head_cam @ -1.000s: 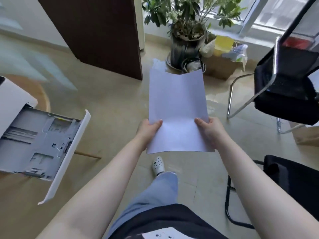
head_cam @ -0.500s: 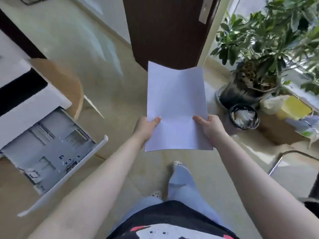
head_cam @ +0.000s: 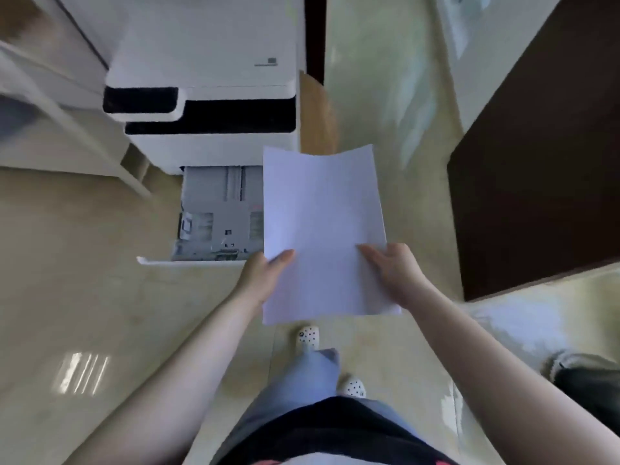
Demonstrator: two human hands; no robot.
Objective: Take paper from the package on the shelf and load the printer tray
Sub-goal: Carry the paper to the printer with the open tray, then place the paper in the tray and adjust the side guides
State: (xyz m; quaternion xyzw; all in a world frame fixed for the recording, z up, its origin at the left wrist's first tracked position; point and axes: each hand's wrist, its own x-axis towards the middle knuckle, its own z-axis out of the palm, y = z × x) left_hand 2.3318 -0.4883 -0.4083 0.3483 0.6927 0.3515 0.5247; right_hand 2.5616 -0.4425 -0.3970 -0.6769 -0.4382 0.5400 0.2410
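Note:
A thin stack of white paper (head_cam: pixel 322 226) is held flat in front of me, long side pointing away. My left hand (head_cam: pixel 265 276) grips its near left edge and my right hand (head_cam: pixel 392 273) grips its near right edge, thumbs on top. The white printer (head_cam: pixel 208 78) stands ahead on the left. Its grey paper tray (head_cam: pixel 218 216) is pulled out towards me and lies open; the paper's left part covers the tray's right side. The package and shelf are out of view.
A dark brown door (head_cam: pixel 536 169) stands at the right. A wooden round tabletop (head_cam: pixel 318 119) shows behind the printer's right side. A pale desk edge (head_cam: pixel 67 129) runs at the left. My feet in white clogs (head_cam: pixel 308 335) stand on the beige tiled floor.
My view has swung left: the printer and its open tray moved from the far left to straight ahead, and the plant left the view. Both hands still hold the paper, now over the tray's right side.

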